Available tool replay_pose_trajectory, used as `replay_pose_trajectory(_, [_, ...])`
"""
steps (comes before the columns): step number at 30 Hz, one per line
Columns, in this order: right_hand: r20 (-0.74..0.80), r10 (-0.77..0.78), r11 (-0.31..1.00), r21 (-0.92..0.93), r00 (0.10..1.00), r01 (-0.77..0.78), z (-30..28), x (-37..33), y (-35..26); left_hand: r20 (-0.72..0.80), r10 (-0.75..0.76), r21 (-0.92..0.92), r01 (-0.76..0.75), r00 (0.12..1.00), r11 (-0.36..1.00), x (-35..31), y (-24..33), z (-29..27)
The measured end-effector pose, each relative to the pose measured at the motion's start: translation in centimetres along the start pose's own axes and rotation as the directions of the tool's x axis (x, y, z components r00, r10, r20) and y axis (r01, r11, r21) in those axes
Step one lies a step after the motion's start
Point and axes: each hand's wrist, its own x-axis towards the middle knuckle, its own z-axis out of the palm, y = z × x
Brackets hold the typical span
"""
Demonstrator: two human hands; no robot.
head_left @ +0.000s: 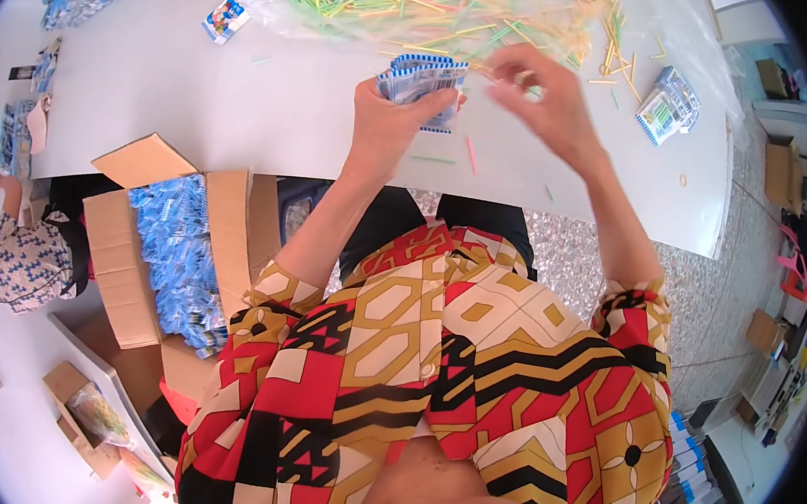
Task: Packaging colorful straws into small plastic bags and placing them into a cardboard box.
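Observation:
My left hand [386, 132] is closed on a small stack of blue-and-white plastic packets [422, 81], held upright above the white table, thumb across the front. Just right of the packets is my right hand [549, 101], with its fingers bent and smeared by motion; a small pale bit shows by the palm, but I cannot make out whether the fingers hold anything. Beyond both hands, thin green, yellow and orange sticks [428, 2] lie heaped on clear plastic sheeting [262, 10].
More packets [668, 107] lie at the table's right, and a single packet [225, 19] at the left. Loose sticks [472, 155] are scattered near me. An open cardboard box [120, 268] full of blue packets stands left of my lap. Another person [33, 260] sits far left.

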Motion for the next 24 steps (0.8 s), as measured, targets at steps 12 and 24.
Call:
replay_pose_trajectory(12, [0.220, -0.027, 0.999, -0.028, 0.975, 0.034, 2.0, 3.3, -2.8, 0.078, -0.160, -0.205, 0.173, 0.984, 0.963, -1.0, 1.7, -2.1])
replay_pose_trajectory(24, [0.285, -0.070, 0.997, 0.057, 0.956, 0.056, 1.5, 3.5, -3.6, 0.117, -0.173, -0.219, 0.195, 0.978, 0.956, -1.4, 1.5, -2.5])
